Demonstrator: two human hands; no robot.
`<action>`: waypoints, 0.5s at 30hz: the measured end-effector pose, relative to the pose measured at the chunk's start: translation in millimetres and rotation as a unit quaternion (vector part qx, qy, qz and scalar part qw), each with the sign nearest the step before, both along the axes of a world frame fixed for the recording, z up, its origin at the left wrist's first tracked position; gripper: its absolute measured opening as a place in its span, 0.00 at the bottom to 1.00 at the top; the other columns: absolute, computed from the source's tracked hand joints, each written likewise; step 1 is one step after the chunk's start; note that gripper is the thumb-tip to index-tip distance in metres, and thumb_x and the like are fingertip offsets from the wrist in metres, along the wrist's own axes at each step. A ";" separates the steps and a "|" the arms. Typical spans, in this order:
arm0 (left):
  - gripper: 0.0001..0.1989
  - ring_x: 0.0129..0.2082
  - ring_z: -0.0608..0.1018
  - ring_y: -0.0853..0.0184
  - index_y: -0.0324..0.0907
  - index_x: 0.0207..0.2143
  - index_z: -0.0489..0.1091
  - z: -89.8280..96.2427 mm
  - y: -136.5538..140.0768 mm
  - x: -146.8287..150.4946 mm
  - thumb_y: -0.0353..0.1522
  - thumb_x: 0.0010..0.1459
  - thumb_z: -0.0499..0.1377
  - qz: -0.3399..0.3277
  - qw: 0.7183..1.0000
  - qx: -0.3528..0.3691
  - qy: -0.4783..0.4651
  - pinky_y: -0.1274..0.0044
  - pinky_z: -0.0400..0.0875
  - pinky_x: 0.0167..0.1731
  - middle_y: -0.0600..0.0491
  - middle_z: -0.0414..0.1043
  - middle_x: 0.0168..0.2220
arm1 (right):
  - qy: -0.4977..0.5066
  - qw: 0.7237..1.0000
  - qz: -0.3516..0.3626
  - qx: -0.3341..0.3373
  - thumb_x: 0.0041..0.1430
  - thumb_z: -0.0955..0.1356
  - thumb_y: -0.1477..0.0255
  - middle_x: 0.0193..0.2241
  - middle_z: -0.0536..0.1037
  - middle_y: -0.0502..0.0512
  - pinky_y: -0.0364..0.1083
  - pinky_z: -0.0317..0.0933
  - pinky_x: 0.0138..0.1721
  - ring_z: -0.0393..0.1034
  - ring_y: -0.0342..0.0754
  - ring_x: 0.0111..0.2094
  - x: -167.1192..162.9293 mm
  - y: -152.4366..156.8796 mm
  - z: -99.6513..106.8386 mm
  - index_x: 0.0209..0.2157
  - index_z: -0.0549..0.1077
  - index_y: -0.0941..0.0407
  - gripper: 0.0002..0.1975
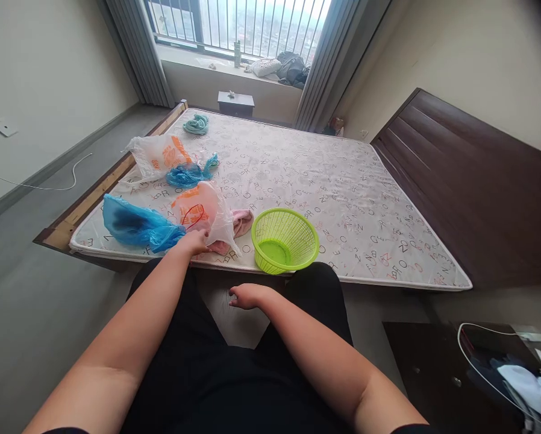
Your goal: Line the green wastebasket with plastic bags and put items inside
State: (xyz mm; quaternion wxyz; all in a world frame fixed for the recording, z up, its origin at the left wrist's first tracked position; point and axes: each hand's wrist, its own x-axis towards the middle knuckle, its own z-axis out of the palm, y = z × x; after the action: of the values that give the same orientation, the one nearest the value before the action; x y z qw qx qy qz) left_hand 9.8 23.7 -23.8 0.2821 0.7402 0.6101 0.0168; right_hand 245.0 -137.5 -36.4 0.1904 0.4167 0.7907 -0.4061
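Observation:
At the mattress's near edge, my left hand [195, 242] has its fingers closed on the lower side of a white plastic bag [217, 220] with orange print; the fingertips are partly hidden. A pink cloth [242, 223] lies under and beside that bag. Touching my left wrist area is a blue plastic bag [137, 223] with something dark inside. My right hand [247, 296] hangs over the gap between my knees, holding nothing, thumb and fingers apart. Nearest to it stands a light-green plastic basket [310, 236], upright at the mattress edge.
On the plastic-covered mattress [365, 205] lie another white bag [148, 154], a crumpled blue bag [187, 175] and a teal cloth [197, 124]. A wooden bed rail [94, 199] runs along the left, a dark headboard [469, 175] along the right. A small nightstand [235, 103] stands beyond.

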 end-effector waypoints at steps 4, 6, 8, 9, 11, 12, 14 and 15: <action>0.14 0.47 0.78 0.53 0.42 0.40 0.76 -0.3 1.5 23.1 0.40 0.54 0.63 0.043 0.996 0.084 -0.002 0.70 0.68 0.46 0.42 0.78 0.44 | -0.006 1.000 0.006 -0.001 0.65 0.66 0.57 0.52 0.78 0.67 0.54 0.68 0.48 0.74 0.62 0.52 -1.1 -1.7 -2.9 0.58 0.71 0.57 0.26; 0.11 0.44 0.78 0.54 0.41 0.37 0.74 2.9 -1.0 36.5 0.38 0.61 0.55 0.102 0.980 0.167 -0.035 0.69 0.68 0.45 0.41 0.77 0.41 | -0.009 1.000 0.002 -0.004 0.65 0.66 0.58 0.52 0.78 0.67 0.54 0.68 0.49 0.74 0.62 0.53 -0.8 -2.0 -3.5 0.59 0.71 0.57 0.26; 0.13 0.40 0.78 0.55 0.41 0.37 0.71 6.8 -6.1 47.7 0.36 0.65 0.49 0.185 0.946 0.245 -0.102 0.68 0.68 0.43 0.43 0.76 0.37 | -0.007 1.000 -0.004 -0.006 0.65 0.66 0.58 0.53 0.77 0.67 0.55 0.68 0.49 0.74 0.62 0.53 -0.2 -1.6 -4.0 0.59 0.70 0.57 0.26; 0.13 0.38 0.77 0.56 0.42 0.38 0.70 8.7 -9.2 52.0 0.36 0.66 0.48 0.221 0.925 0.273 -0.144 0.68 0.68 0.42 0.45 0.74 0.34 | -0.003 1.000 -0.006 -0.007 0.65 0.66 0.58 0.53 0.77 0.68 0.55 0.68 0.49 0.74 0.63 0.53 0.0 -1.2 -4.4 0.60 0.70 0.57 0.27; 0.11 0.35 0.76 0.58 0.43 0.37 0.67 11.7 -14.8 57.7 0.37 0.67 0.48 0.269 0.884 0.302 -0.236 0.69 0.68 0.41 0.49 0.71 0.31 | 0.005 1.000 -0.012 -0.008 0.64 0.66 0.58 0.53 0.77 0.68 0.56 0.68 0.49 0.74 0.64 0.53 0.7 -0.5 -5.4 0.60 0.69 0.57 0.27; 0.10 0.34 0.75 0.60 0.44 0.35 0.66 12.8 -16.9 59.2 0.37 0.67 0.50 0.282 0.863 0.310 -0.281 0.70 0.68 0.41 0.51 0.69 0.30 | 0.009 1.000 -0.015 -0.007 0.64 0.66 0.58 0.52 0.77 0.68 0.57 0.68 0.49 0.74 0.64 0.53 1.1 -0.2 -6.0 0.60 0.69 0.57 0.27; 0.10 0.32 0.72 0.63 0.44 0.32 0.65 14.3 -18.6 60.4 0.38 0.66 0.53 0.298 0.823 0.318 -0.365 0.72 0.68 0.40 0.54 0.66 0.28 | 0.017 1.000 -0.019 -0.003 0.64 0.67 0.58 0.52 0.77 0.68 0.57 0.68 0.49 0.74 0.65 0.53 2.3 -0.1 -6.7 0.59 0.70 0.57 0.27; 0.10 0.32 0.71 0.65 0.44 0.31 0.64 14.7 -18.4 60.3 0.38 0.65 0.55 0.302 0.803 0.318 -0.402 0.73 0.68 0.40 0.55 0.65 0.28 | 0.020 1.000 -0.021 0.002 0.64 0.67 0.58 0.52 0.77 0.69 0.57 0.68 0.49 0.74 0.65 0.53 3.0 -0.3 -6.8 0.59 0.70 0.57 0.27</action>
State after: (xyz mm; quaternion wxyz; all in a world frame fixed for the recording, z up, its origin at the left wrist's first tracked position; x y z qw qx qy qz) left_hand 70.1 5.3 -9.1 0.2313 0.4934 0.5949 0.5908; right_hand 248.0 -137.9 -43.2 0.1650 0.4253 0.7860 -0.4172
